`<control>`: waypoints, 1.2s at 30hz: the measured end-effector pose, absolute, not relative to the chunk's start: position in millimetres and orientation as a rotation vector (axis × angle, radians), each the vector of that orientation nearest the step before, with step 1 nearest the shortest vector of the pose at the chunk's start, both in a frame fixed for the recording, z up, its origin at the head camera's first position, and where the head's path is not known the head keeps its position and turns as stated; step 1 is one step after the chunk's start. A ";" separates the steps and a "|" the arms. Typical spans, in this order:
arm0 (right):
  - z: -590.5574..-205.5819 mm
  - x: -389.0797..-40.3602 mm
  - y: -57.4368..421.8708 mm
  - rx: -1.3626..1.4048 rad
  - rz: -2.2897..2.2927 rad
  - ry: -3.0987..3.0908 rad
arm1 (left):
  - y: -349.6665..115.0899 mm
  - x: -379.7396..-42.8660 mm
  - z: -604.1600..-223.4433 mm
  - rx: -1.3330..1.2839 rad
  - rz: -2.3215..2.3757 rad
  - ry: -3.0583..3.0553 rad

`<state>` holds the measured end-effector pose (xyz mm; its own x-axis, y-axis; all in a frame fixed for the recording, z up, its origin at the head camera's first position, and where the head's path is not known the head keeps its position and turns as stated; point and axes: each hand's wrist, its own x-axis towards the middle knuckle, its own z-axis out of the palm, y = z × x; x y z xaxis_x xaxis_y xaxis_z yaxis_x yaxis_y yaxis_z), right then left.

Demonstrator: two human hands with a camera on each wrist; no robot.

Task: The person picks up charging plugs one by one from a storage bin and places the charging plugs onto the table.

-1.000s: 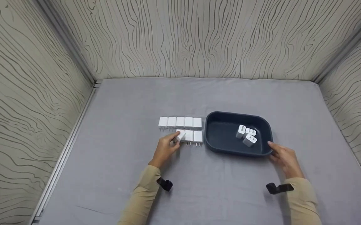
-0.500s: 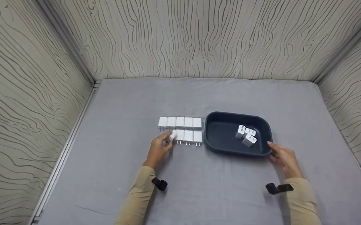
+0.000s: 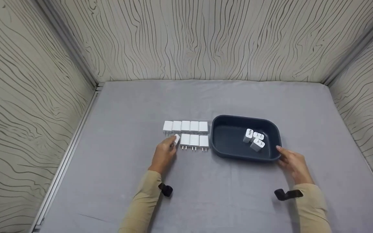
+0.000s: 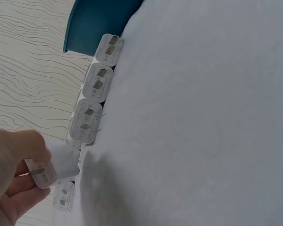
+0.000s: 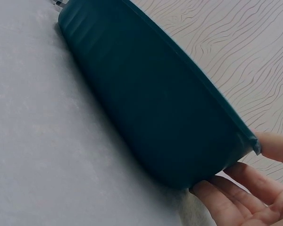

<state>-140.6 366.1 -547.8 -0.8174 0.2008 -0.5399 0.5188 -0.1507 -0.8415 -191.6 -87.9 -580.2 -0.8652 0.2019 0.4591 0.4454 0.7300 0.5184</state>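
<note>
My left hand [image 3: 164,154] pinches a white plug charger [image 3: 176,139] at the left end of the near row of chargers [image 3: 194,140]. In the left wrist view, thumb and fingers hold this charger [image 4: 43,174] tilted, prong face towards the camera. Whether it touches the cloth is hard to tell. A far row of white chargers [image 3: 186,126] lies behind, prongs towards me. My right hand [image 3: 294,165] grips the near right corner of a dark blue tub [image 3: 235,157], thumb at the rim and fingers under the outer wall [image 5: 151,103]. Inside the tub are three loose chargers [image 3: 257,145].
A grey cloth [image 3: 238,200] covers the table. Wood-patterned panels [image 3: 193,38] stand at the back and both sides. A metal rail [image 3: 67,155] runs along the left edge. The tub's left wall is close to the right ends of both charger rows.
My left hand has moved left along the near row with a charger, uncovering the row's leftmost piece, and the charger has turned more upright. The right hand and tub have stayed in place.
</note>
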 end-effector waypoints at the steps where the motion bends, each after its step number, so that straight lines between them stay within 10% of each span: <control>1: -547.7 -140.7 365.9 0.819 -2.073 1.879 | -87.4 -192.1 -580.4 -0.507 -0.887 -2.557; 36: -546.0 -142.3 365.3 0.848 -2.078 1.838 | -70.3 -194.5 -589.6 -0.594 -0.430 -2.574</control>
<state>-142.3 365.3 -546.0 -0.8026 0.1940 -0.5640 0.5361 -0.1798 -0.8248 -194.5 -70.3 -589.6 -0.8005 0.3322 0.4989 0.4764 0.8577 0.1932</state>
